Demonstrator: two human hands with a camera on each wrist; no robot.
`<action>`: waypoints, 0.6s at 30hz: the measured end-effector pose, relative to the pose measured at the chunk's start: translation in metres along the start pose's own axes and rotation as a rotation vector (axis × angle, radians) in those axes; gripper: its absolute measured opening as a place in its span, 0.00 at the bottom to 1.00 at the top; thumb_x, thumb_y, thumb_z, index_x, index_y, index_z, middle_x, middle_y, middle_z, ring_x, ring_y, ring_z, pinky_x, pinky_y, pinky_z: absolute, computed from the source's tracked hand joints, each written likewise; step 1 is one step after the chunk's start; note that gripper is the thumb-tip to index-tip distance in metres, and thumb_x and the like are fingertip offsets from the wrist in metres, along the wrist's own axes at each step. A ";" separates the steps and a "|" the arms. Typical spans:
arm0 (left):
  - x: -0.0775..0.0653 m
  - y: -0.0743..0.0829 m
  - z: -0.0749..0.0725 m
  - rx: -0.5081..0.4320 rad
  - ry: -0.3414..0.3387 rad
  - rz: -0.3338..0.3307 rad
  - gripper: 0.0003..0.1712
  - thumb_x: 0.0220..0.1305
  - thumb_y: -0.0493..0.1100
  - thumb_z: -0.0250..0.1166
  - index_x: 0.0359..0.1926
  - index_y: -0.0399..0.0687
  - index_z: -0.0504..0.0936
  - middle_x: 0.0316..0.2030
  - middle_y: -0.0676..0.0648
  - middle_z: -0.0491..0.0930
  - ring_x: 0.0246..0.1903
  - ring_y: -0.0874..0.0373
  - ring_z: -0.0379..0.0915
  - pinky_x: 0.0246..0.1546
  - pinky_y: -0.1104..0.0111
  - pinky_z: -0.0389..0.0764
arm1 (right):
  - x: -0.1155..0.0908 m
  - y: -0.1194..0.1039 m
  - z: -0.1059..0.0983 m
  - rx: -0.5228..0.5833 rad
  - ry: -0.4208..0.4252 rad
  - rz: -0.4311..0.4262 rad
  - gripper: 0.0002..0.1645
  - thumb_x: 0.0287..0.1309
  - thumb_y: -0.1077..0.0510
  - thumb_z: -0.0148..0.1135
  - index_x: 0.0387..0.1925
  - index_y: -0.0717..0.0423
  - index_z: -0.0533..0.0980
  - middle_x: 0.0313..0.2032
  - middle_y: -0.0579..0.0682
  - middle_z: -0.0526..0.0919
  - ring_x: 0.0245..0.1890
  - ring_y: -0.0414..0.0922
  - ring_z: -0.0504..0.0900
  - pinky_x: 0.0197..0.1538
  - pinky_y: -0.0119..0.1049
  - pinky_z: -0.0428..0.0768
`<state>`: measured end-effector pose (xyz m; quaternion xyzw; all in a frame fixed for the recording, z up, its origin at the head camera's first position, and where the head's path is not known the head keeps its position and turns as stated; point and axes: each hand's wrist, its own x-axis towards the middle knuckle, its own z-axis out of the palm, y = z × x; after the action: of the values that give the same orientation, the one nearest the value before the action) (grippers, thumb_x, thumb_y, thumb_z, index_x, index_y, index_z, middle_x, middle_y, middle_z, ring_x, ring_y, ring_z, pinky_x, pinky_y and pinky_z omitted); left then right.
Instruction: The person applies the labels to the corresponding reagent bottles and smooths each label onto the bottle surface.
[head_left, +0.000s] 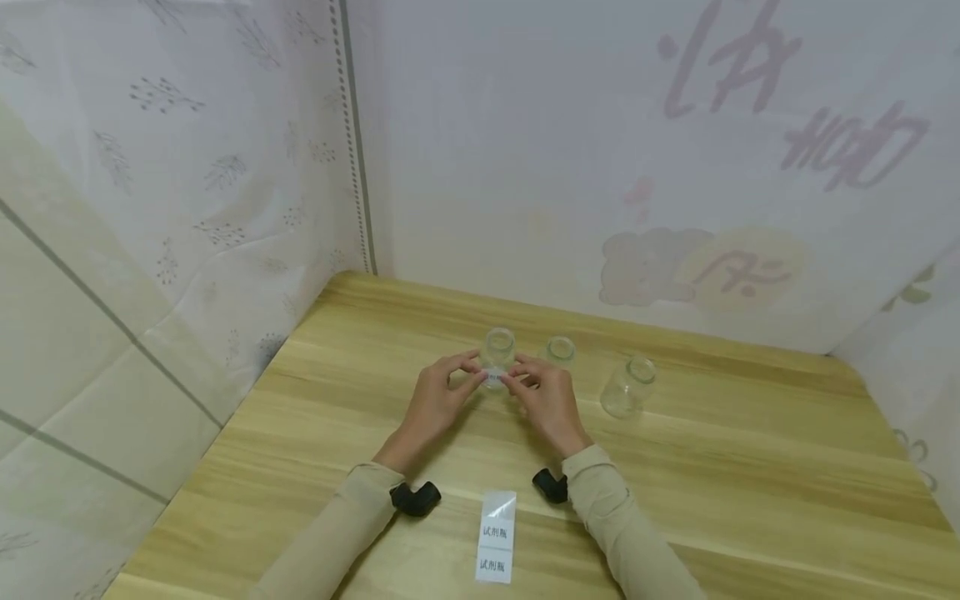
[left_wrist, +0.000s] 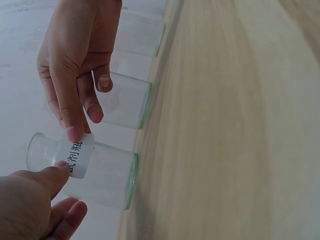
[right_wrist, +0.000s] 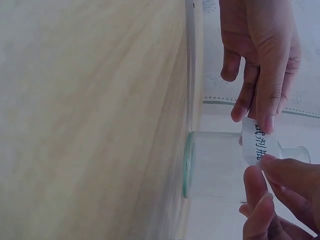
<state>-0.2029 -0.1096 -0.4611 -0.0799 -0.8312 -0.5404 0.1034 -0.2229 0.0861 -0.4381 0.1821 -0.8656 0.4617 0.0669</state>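
A clear glass bottle stands upright on the table between my two hands. Across its front is a small white label printed with dark characters. My left hand pinches one end of this label, its thumb lying over the print. At the other end, my right hand pinches it between thumb and fingers. In the right wrist view the label is stretched flat near the bottle's shoulder, overlapping the glass.
Two more clear glass bottles stand to the right, one close by and one farther off. Nearer me, between the forearms, lies a label strip with two printed labels. Black curved pieces sit at both wrists. A curtained wall rises behind the table.
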 end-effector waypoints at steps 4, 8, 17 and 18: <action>0.001 -0.001 0.000 0.002 -0.001 -0.001 0.06 0.70 0.45 0.69 0.38 0.47 0.86 0.61 0.46 0.82 0.65 0.43 0.74 0.69 0.46 0.68 | 0.000 0.000 0.000 -0.006 0.004 0.001 0.06 0.61 0.61 0.74 0.34 0.61 0.87 0.55 0.65 0.85 0.32 0.50 0.90 0.31 0.37 0.86; 0.001 -0.002 0.001 0.003 -0.005 0.014 0.06 0.71 0.45 0.69 0.37 0.47 0.85 0.61 0.45 0.82 0.65 0.43 0.74 0.69 0.46 0.68 | 0.000 0.001 0.000 -0.009 0.006 0.012 0.06 0.61 0.60 0.75 0.34 0.60 0.88 0.54 0.65 0.85 0.32 0.50 0.90 0.33 0.38 0.87; 0.000 -0.002 0.002 0.024 -0.007 0.015 0.08 0.71 0.46 0.68 0.37 0.47 0.85 0.61 0.44 0.82 0.64 0.42 0.75 0.68 0.44 0.69 | -0.001 -0.001 -0.001 -0.004 -0.010 0.035 0.07 0.63 0.59 0.73 0.35 0.60 0.88 0.56 0.64 0.85 0.32 0.49 0.90 0.35 0.41 0.87; 0.000 -0.002 0.002 0.028 -0.007 0.016 0.08 0.71 0.46 0.69 0.37 0.47 0.85 0.61 0.44 0.82 0.64 0.42 0.75 0.68 0.44 0.69 | -0.002 -0.001 -0.002 -0.006 -0.011 0.037 0.07 0.63 0.59 0.73 0.36 0.61 0.88 0.56 0.64 0.84 0.32 0.49 0.90 0.35 0.41 0.87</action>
<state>-0.2037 -0.1087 -0.4633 -0.0870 -0.8385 -0.5274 0.1061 -0.2211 0.0872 -0.4368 0.1684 -0.8704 0.4594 0.0539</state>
